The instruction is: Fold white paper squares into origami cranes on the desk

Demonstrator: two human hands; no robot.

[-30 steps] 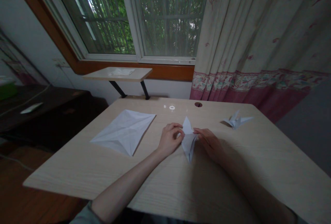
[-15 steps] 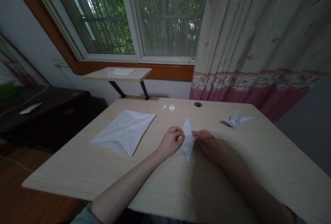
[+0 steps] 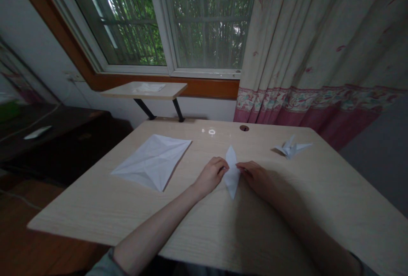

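Observation:
A folded white sheet of paper point(image 3: 233, 178), shaped like a narrow diamond, lies on the table between my hands. My left hand point(image 3: 213, 173) has its thumb and fingers closed at the paper's left edge, near the middle. From the other side my right hand point(image 3: 255, 175) pinches the right edge at about the same height. The fingertips cover small parts of both edges. To the left rests a creased, unfolded white paper sheet point(image 3: 153, 161). A folded paper crane point(image 3: 290, 147) stands at the right.
The pale wooden table point(image 3: 197, 216) has a round cable hole point(image 3: 244, 128) near its back edge. A small raised shelf point(image 3: 121, 91) at the back left bears some white paper. A patterned curtain point(image 3: 287, 55) hangs behind the table on the right.
My left fingers have shifted slightly to the right and their grip has closed up on the paper's edge. The right hand and the other papers look the same.

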